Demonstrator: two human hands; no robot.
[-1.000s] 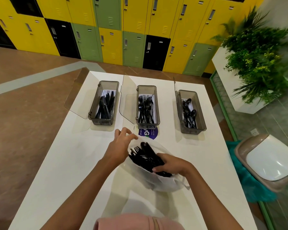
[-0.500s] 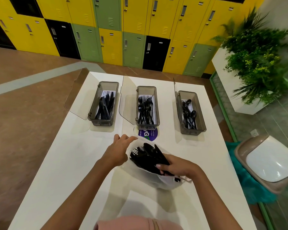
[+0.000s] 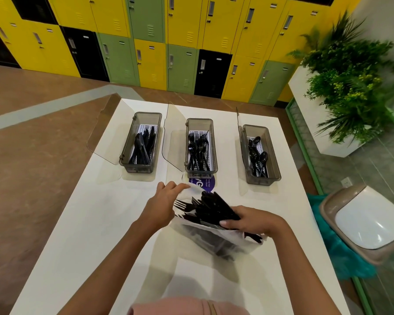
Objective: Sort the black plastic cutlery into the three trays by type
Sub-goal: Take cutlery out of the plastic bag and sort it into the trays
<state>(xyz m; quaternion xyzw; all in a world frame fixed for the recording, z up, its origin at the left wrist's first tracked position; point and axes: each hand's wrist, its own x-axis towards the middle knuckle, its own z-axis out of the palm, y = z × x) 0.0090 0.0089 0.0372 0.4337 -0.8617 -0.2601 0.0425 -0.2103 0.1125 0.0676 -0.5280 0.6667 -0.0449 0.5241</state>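
head view: right hand [image 3: 252, 220] grips cutlery [image 3: 214, 206] at bag [image 3: 214, 243] edge.

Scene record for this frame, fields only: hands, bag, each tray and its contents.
left hand: pinches the rim of the plastic bag, holding it open
right hand: grips a cutlery bundle at the bag's mouth, fork tines showing
left tray: knives, lid open
middle tray: forks, lid open
right tray: spoons, lid open
table: white, bears the three trays
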